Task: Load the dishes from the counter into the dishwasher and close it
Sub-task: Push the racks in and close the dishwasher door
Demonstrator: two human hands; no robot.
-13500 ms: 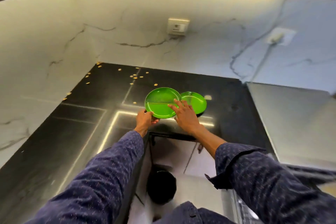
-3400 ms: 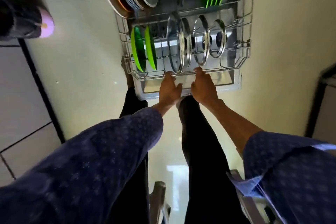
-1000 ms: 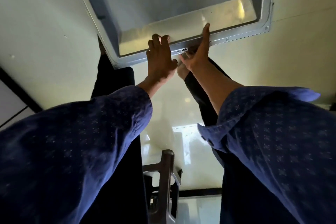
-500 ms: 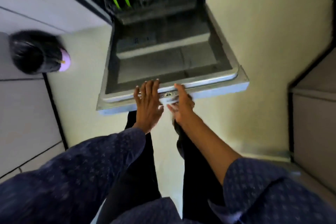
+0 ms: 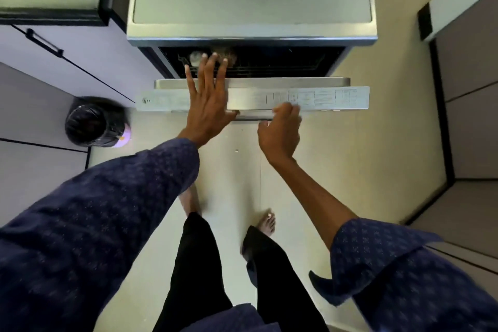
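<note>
The dishwasher door [image 5: 296, 98] sits mid-frame, nearly upright, its top edge running left to right with a dark gap above. The left hand [image 5: 207, 105] lies flat on it, fingers straight; the right hand [image 5: 280, 132], fingers curled, holds the edge just beside.

dishwasher door [image 5: 253, 97]: flat → nearly shut | rack: pushed inside

narrow gap above dishwasher door [image 5: 269, 94], rack [image 5: 269, 67] behind, bin [image 5: 94, 122] left
</note>
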